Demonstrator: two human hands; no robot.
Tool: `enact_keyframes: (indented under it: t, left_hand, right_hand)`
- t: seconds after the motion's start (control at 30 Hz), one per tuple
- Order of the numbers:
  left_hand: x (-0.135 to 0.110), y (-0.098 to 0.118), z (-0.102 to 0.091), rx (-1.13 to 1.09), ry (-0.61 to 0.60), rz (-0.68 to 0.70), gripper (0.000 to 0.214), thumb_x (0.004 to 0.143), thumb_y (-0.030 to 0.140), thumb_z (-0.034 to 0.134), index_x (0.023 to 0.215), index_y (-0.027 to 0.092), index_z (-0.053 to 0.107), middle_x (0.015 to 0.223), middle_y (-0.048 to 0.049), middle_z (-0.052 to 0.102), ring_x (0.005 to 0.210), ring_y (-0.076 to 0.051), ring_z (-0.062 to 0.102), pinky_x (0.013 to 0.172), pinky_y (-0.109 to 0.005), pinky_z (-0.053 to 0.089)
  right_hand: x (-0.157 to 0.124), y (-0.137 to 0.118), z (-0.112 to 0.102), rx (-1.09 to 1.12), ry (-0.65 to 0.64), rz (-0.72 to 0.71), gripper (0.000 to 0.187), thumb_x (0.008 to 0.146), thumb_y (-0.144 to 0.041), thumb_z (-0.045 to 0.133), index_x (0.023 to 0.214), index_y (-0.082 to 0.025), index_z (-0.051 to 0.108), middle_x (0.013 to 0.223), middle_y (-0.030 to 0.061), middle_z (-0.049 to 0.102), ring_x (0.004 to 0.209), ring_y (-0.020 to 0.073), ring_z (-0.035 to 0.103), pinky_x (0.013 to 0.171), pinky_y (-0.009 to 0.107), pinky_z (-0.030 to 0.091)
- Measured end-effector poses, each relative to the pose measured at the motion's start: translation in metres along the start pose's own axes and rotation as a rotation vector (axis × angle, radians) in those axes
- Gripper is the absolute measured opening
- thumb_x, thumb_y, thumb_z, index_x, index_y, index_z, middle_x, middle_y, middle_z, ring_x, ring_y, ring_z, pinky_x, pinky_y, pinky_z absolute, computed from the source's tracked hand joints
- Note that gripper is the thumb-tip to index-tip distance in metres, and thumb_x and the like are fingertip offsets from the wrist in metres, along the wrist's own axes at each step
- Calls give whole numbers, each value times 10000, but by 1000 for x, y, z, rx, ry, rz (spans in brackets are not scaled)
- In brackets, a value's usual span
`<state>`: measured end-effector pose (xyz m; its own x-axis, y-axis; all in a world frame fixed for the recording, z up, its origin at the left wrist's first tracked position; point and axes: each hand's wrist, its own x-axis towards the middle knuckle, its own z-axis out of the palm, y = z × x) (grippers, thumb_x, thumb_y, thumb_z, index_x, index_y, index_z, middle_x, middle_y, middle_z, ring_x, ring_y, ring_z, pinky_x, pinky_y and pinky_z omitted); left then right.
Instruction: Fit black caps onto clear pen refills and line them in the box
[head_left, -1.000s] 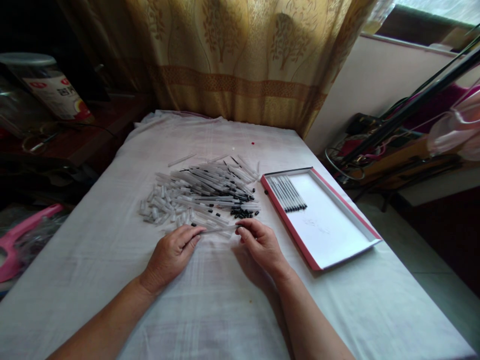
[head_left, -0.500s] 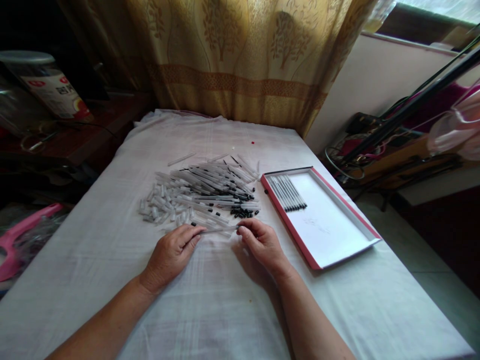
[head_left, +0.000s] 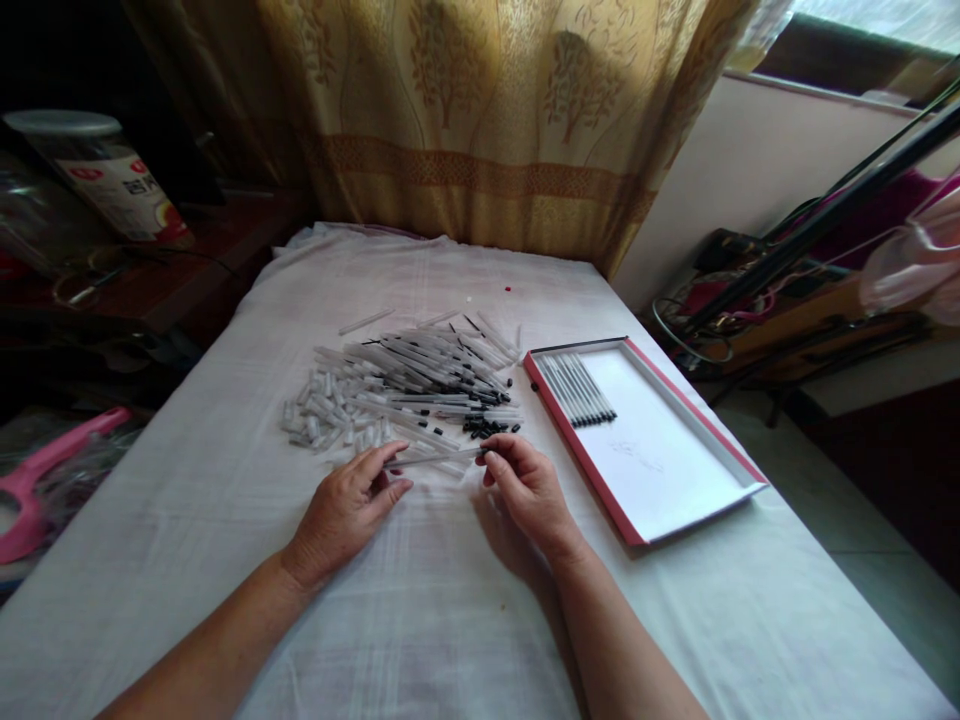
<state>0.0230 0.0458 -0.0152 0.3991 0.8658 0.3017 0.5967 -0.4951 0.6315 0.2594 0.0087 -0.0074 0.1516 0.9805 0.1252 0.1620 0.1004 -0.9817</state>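
A slim clear pen (head_left: pixel 439 458) lies level between my hands. My right hand (head_left: pixel 529 490) pinches its dark right end between thumb and fingers. My left hand (head_left: pixel 349 510) is at the pen's other end, its thumb and fingers apart; whether a fingertip still touches the pen is hard to see. Just beyond both hands is a heap of clear pen barrels and dark refills (head_left: pixel 420 360). Clear caps (head_left: pixel 322 405) are piled at the heap's left, and small black plugs (head_left: pixel 487 428) lie at its right front.
Right of the heap, a shallow red-edged box lid (head_left: pixel 660 480) holds a row of pens (head_left: pixel 577 390) in its far left corner. A white cloth (head_left: pixel 420 620) covers the table. A patterned curtain (head_left: pixel 480 100) hangs behind, and a pink plastic item (head_left: pixel 45 480) is at the left.
The fingers of my left hand have parted from their pinch on the pen's left end. My right hand keeps its grip with little movement. The view has shifted slightly.
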Motion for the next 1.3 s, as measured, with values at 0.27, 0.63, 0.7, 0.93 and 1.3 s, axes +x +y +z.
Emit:
enact_keyframes:
  t: [0.27,0.63,0.7,0.93,1.3]
  left_hand:
    - [1,1,-2,-45,-2,-55,357,934,464,448,793,218,664,649,8,693,600,-145,656,596,-219,497]
    - [1,0,-1,-21,-16,-13,322,937,429,453,877,215,686,701,0,710,642,-153,673,637,-225,511]
    - [0,1,0,-21,6,-53,272,908,426,497,889,218,672,750,1,718,664,-156,674,640,-227,511]
    - [1,3,-1,-28,-59,-52,300,927,420,463,931,220,687,797,-15,733,716,-167,686,667,-238,498]
    - [-3,1,4,-24,8,-27,166,889,356,588,925,213,664,814,-6,679,704,-156,650,663,-243,482]
  right_hand:
    - [-1,0,2,16,-9,-8,118,846,-295,587,907,-209,638,750,13,677,575,126,616,540,238,514]
    - [0,-1,5,100,36,20,146,822,-319,624,909,-202,634,739,19,688,562,133,613,534,250,518]
    - [-1,-1,5,94,28,28,154,818,-326,628,908,-200,633,743,21,691,565,134,615,537,251,517]
    - [-1,-3,7,85,23,40,157,813,-334,627,894,-199,639,723,14,687,559,130,608,535,244,504]
    - [0,-3,7,19,7,119,211,805,-391,611,832,-183,631,658,10,640,512,119,536,464,226,425]
